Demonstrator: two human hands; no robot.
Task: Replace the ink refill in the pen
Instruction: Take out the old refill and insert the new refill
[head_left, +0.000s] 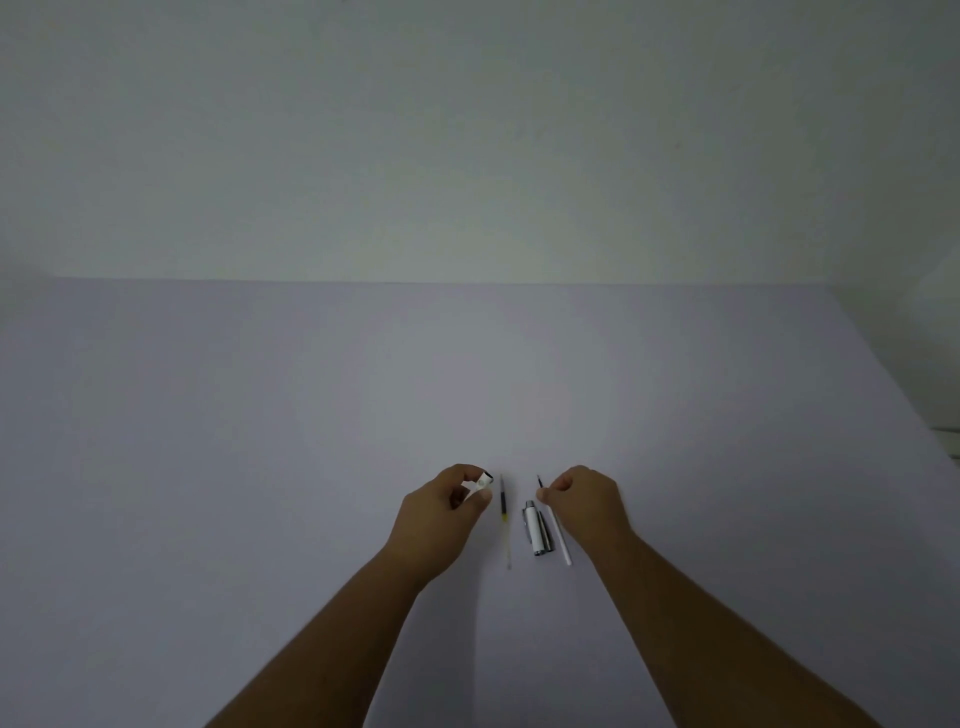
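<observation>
Refill (504, 514) lies between the hands – pen cap (535, 529) beside it

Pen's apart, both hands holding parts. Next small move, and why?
Probably bring the white refill in the right hand tip-first to the white barrel piece held by the left hand. The other refill and the clip section lie on the table.

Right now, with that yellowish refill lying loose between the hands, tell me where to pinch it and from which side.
Pinch the loose refill at its dark upper section, probably from above with the left hand, which is nearest. It lies flat on the table, pointing away from the person, with bare surface either side, so fingers can straddle it. The pen cap lies to its right, apart.
</observation>
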